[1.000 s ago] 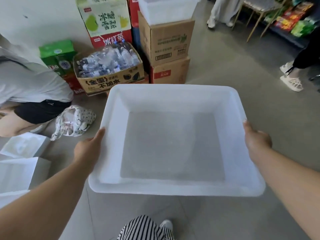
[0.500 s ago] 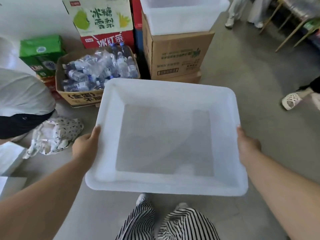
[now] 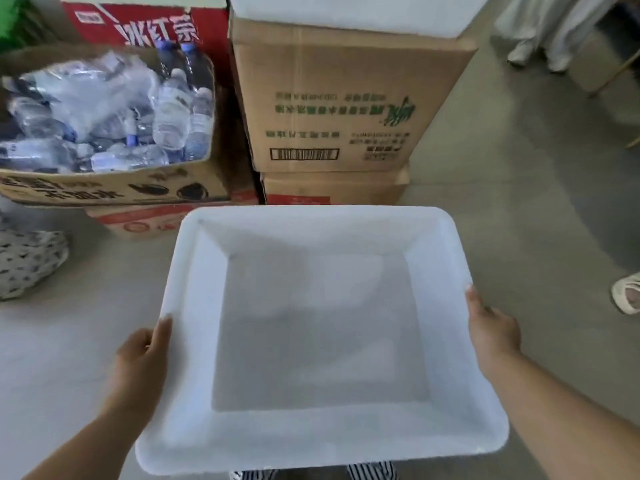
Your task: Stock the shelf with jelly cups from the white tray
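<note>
Translucent rounded-corner plastic tray (image 3: 194,306) between both hands.

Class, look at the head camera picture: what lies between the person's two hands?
In the head view, only the white tray lies between the left hand and right hand, which grip its opposite rims. It holds no jelly cups.

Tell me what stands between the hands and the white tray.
Nothing: the left hand and right hand already grip the white tray by its side rims. The tray looks empty; no jelly cups or shelf are in view.
</note>
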`<state>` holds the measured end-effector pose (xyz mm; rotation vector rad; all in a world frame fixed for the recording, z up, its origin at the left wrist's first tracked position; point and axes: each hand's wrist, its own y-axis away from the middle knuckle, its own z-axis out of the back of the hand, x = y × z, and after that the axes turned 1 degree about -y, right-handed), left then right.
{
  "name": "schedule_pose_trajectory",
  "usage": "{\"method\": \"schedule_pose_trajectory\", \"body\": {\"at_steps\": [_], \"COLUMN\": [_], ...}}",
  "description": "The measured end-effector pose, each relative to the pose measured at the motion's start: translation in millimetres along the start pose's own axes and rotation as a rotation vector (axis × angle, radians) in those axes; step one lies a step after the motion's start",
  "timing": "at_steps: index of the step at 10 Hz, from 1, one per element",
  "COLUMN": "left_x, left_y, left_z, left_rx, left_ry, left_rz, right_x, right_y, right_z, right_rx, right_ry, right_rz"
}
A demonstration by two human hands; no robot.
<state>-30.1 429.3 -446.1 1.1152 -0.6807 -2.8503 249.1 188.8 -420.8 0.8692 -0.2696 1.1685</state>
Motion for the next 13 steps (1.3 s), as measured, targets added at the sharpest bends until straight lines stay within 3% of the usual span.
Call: {"method": "schedule_pose_trajectory", "body": {"at_steps": [3, 6, 11, 12, 13], "left_x": [104, 163, 178, 174, 149], "left_y": [-123, -233, -273, -258, -238], "left_z": [-187, -289, -336, -335, -313], "left_rx": [-0.052, -0.082, -0.061, -0.079, -0.130], "left_ry": [-0.130, -0.122, -0.006, -0.099, -0.244], "left_rz": [0.025, -0.004, 0.016, -0.057, -0.137], "right_x": [-99, -141, -149, -149, -134], "right_y": [-168, -271, -322, -317, -292], "right_z": [-148, -267, -316, -310, -292], "right_rx": [0.031, 0.073, -0.030, -0.095, -0.155], "right_ry": [-0.005, 0.065, 0.124, 0.268, 0.389], "right_rz": [0.090, 0.157, 0.214, 0.218, 0.395]}}
